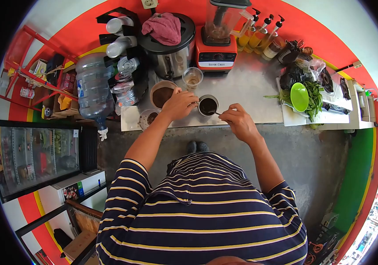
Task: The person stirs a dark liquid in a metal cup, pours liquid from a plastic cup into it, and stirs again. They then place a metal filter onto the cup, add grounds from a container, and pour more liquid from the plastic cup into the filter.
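Note:
A small mug (216, 98) of dark liquid sits near the front edge of the metal counter. My left hand (179, 105) is closed at the mug's left side, seemingly on its handle. Between the fingers of my right hand (239, 122) is a spoon (216, 113), its lower end dipped in the dark liquid. Just beyond my left hand stands a container of brown powder (162, 94), partly hidden by that hand. A clear plastic cup (192, 78) with something pale brown in it stands behind the mug. Beside my left forearm is another small container (144, 120) with dark contents.
Along the back stand a steel urn (160, 64) topped by a pink cloth (162, 28), a red blender (216, 57) and several pump bottles (259, 37). A large water bottle (94, 86) is at left. Leafy greens (315, 101) and a green bowl (299, 97) lie right.

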`<state>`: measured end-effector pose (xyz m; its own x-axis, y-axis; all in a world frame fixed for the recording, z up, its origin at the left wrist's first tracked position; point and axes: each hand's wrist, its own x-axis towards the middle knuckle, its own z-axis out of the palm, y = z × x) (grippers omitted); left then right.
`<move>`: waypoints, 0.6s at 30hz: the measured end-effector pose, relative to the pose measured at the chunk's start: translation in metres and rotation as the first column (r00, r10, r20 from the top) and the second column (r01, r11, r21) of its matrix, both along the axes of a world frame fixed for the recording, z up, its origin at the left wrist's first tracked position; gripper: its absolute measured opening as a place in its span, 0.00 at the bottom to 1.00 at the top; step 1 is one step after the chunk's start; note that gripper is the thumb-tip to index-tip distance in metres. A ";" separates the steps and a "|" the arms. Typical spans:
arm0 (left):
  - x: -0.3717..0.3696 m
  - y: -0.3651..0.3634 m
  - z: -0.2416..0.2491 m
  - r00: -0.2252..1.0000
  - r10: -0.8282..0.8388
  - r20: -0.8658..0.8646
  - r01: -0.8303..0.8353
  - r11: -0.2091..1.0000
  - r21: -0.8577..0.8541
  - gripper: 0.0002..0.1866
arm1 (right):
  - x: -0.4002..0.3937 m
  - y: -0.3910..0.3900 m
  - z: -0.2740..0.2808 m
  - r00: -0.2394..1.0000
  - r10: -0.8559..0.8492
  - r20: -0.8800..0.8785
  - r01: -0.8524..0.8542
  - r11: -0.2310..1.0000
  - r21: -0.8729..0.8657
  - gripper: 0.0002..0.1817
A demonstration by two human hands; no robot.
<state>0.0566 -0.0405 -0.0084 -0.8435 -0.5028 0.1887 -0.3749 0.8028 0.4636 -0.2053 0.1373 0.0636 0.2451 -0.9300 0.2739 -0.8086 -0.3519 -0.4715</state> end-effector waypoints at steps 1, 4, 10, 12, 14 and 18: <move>0.000 0.001 0.001 1.000 0.001 -0.004 -0.001 1.000 0.030 0.07 | 0.001 -0.002 0.000 1.000 0.001 -0.001 -0.001 1.000 -0.002 0.15; 0.001 0.000 0.003 1.000 0.000 -0.006 0.001 0.999 0.053 0.07 | 0.007 -0.010 0.001 0.999 -0.053 0.014 0.053 0.997 -0.055 0.17; 0.000 -0.001 0.006 0.999 0.008 0.050 -0.008 1.000 0.016 0.07 | 0.030 -0.015 -0.002 0.989 -0.107 -0.105 0.089 0.983 -0.163 0.11; 0.000 -0.001 0.006 0.998 0.009 0.062 -0.010 1.000 0.019 0.08 | 0.042 -0.012 -0.001 0.966 -0.133 -0.222 0.099 0.983 -0.155 0.07; -0.004 -0.007 0.003 0.998 0.017 0.062 -0.017 1.000 0.004 0.08 | 0.051 -0.013 -0.009 0.975 -0.151 -0.165 0.126 0.981 -0.149 0.06; -0.003 -0.003 -0.007 1.000 0.026 -0.011 -0.026 0.999 -0.043 0.08 | 0.053 -0.022 -0.004 0.977 -0.213 -0.007 0.211 0.973 -0.097 0.08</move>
<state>0.0536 -0.0437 -0.0158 -0.8282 -0.5158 0.2192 -0.3912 0.8121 0.4329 -0.1525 0.1156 0.0591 0.0505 -0.9311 0.3612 -0.8773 -0.2142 -0.4295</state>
